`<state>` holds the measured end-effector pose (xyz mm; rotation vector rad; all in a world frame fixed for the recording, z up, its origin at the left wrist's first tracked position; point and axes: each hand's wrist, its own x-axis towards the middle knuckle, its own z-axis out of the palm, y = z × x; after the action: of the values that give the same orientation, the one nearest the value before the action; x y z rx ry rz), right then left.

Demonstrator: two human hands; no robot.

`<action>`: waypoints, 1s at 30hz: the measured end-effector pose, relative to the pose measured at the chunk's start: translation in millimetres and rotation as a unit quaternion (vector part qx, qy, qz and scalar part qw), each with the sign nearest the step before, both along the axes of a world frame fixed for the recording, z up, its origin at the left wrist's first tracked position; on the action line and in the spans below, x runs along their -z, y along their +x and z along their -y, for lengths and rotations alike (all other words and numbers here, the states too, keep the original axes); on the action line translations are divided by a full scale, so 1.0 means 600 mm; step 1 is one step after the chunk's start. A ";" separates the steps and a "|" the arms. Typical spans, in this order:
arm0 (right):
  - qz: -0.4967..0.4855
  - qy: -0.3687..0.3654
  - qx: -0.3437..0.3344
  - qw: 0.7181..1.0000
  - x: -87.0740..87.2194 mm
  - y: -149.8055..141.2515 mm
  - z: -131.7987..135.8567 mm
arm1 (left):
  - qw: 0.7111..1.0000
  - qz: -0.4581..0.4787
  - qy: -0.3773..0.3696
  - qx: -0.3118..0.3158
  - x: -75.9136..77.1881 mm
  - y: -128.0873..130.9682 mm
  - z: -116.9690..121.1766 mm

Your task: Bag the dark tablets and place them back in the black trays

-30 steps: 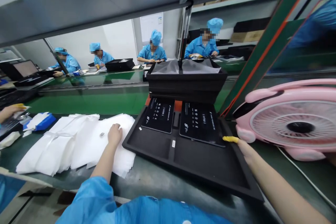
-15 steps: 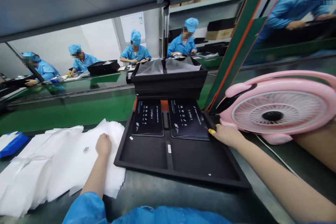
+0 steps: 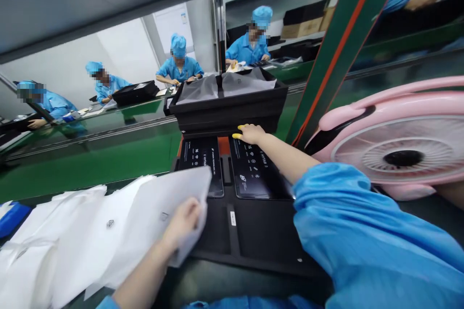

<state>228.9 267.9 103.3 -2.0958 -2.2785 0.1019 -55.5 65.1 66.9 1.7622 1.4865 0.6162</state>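
Note:
My left hand [image 3: 184, 222] pinches the edge of a translucent white plastic bag [image 3: 155, 212], lifted off a spread stack of white bags [image 3: 90, 241] and partly covering the tray's left side. My right hand [image 3: 253, 133], with yellow finger covers on its fingertips, reaches over the top edge of the right tablet [image 3: 250, 178]. Its fingers are slightly apart with nothing visible between them. A second tablet [image 3: 214, 174] lies to the left, partly behind the lifted bag. Both dark, printed tablets lie in the far half of a black divided tray [image 3: 268, 231].
Behind the tray stands a stack of black trays [image 3: 228, 108] with bagged items on top. A pink fan [image 3: 402, 149] is close on the right, beside a green post [image 3: 337, 53]. A blue packet [image 3: 12, 217] lies far left. Several co-workers sit across the green conveyor [image 3: 108, 159].
My left hand has raised a bag from the stack and brought it right, over the tray. My right hand has moved from the tray's right edge leftward to the right tablet's top edge.

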 end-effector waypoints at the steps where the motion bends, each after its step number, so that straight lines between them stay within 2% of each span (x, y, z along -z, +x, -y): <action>1: -0.007 -0.019 0.002 1.000 0.003 -0.005 -0.011 | 0.998 -0.042 -0.001 0.047 0.010 0.026 0.006; 3: -0.022 -0.047 0.006 0.999 0.001 -0.008 -0.023 | 0.986 -0.130 0.007 0.105 0.026 0.059 0.014; 5: -0.035 -0.048 0.010 0.998 -0.015 -0.001 -0.027 | 0.967 -0.214 0.035 0.132 0.033 0.069 0.017; 9: -0.053 0.042 -0.006 0.998 -0.077 0.041 -0.033 | 0.914 -0.353 0.109 0.168 0.037 0.066 0.017; 12: -0.055 0.092 -0.071 0.992 -0.109 0.080 -0.035 | 0.888 -0.406 0.141 0.165 0.046 0.069 0.011; 14: -0.063 0.103 -0.097 0.988 -0.113 0.102 -0.028 | 0.887 -0.413 0.144 0.147 0.055 0.072 0.007; 16: -0.078 0.126 -0.093 0.985 -0.112 0.121 -0.004 | 0.897 -0.400 0.144 0.119 0.060 0.074 0.002; 19: -0.126 0.178 -0.074 0.973 -0.123 0.146 0.082 | 0.931 -0.328 0.142 0.076 0.058 0.068 -0.004; 23: -0.260 0.258 -0.080 0.927 -0.171 0.162 0.260 | 0.989 -0.105 0.103 -0.019 0.032 0.053 -0.009; 26: -0.395 0.329 -0.067 0.855 -0.188 0.142 0.368 | 0.992 -0.009 0.097 -0.079 0.012 0.048 -0.008; 28: -0.475 0.362 -0.030 0.801 -0.176 0.109 0.410 | 0.990 0.011 0.106 -0.090 0.006 0.049 -0.003; 30: -0.535 0.372 0.013 0.759 -0.147 0.069 0.431 | 0.988 0.048 0.102 -0.106 0.005 0.052 0.004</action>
<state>270.2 9.3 191.4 -1.1230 -1.2434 0.2552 -24.5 62.4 63.7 1.7087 1.6016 0.9794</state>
